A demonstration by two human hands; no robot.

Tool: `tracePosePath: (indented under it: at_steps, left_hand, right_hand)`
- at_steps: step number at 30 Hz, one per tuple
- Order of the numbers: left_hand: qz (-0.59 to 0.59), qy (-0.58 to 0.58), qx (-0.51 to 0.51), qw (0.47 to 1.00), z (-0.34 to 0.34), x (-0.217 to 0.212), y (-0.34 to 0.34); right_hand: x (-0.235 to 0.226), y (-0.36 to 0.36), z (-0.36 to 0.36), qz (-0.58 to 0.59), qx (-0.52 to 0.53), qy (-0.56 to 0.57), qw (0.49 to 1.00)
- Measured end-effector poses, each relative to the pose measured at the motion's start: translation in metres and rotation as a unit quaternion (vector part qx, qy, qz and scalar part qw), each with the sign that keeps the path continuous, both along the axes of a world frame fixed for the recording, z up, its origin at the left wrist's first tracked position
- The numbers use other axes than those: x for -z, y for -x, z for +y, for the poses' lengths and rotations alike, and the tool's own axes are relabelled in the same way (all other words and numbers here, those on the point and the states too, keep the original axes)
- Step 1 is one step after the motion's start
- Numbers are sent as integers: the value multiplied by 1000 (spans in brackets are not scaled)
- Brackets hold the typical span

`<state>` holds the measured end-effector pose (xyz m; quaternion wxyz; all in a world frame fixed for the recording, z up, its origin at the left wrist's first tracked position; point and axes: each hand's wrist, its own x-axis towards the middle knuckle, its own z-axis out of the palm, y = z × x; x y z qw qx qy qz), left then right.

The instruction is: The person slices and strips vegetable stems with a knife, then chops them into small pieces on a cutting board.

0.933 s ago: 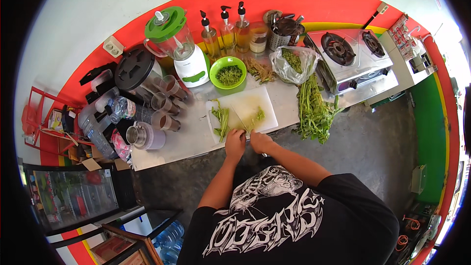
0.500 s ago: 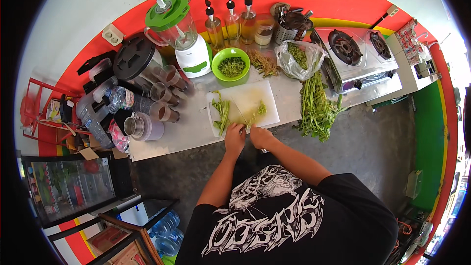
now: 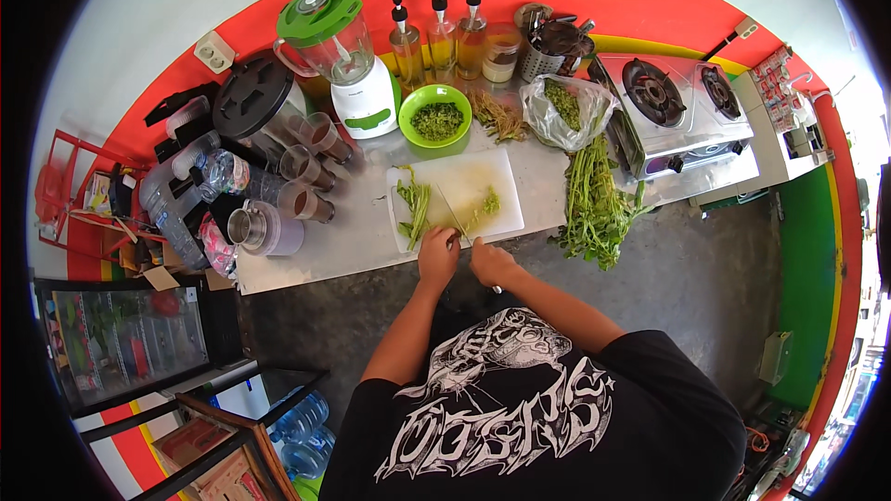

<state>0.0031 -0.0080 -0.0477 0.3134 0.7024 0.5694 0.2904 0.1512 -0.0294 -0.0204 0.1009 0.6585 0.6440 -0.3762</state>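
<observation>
A white cutting board (image 3: 503, 174) lies at the counter's front edge. My right hand (image 3: 493, 264) is closed round a knife (image 3: 450, 208); its blade slants far-left across the board, and its handle end pokes out below the hand. Beside the blade, at the board's near edge, my left hand (image 3: 437, 259) is closed, fingertips together; what they pinch is hidden. Green stalks (image 3: 415, 208) lie along the board's left side. Small chopped green pieces (image 3: 491, 201) sit right of the blade. Behind the board stands a green bowl (image 3: 410, 122) holding chopped greens.
A leafy bunch (image 3: 591, 209) hangs over the front edge at right, below a plastic bag (image 3: 592, 122) of greens. Farther right is a gas stove (image 3: 682, 130). A blender (image 3: 364, 104), pump bottles (image 3: 441, 42), brown-filled cups (image 3: 306, 204) and a flask (image 3: 278, 232) stand behind and left.
The view has shifted slightly. Both hands stay by the board's near edge, the right still on the knife. More of the blade shows across the board now.
</observation>
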Motion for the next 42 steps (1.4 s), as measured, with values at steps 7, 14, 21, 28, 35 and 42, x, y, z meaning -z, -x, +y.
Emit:
tracePosePath:
  at_steps: [7, 14, 21, 28, 35, 42]
  left_hand:
    - [-6, -22, -5, 1000, -2, 1, -1]
    - [13, -21, -20, 999, -2, 3, -5]
    - [20, -16, -1, 1000, -1, 5, -1]
    - [16, -42, 4, 999, 0, 0, -3]
    - [20, -38, -2, 999, -1, 4, -2]
    - [-3, -46, -1, 999, 2, 4, -1]
  right_hand:
    - [-1, -4, 14, 40, 2, -31, 999]
    - [11, 2, -3, 39, 22, -42, 998]
    - [7, -3, 11, 20, -19, -13, 1000]
    - [0, 4, 9, 36, 25, -25, 999]
    - [-1, -5, 9, 57, -32, -12, 998]
    - [15, 11, 12, 49, 62, -47, 996]
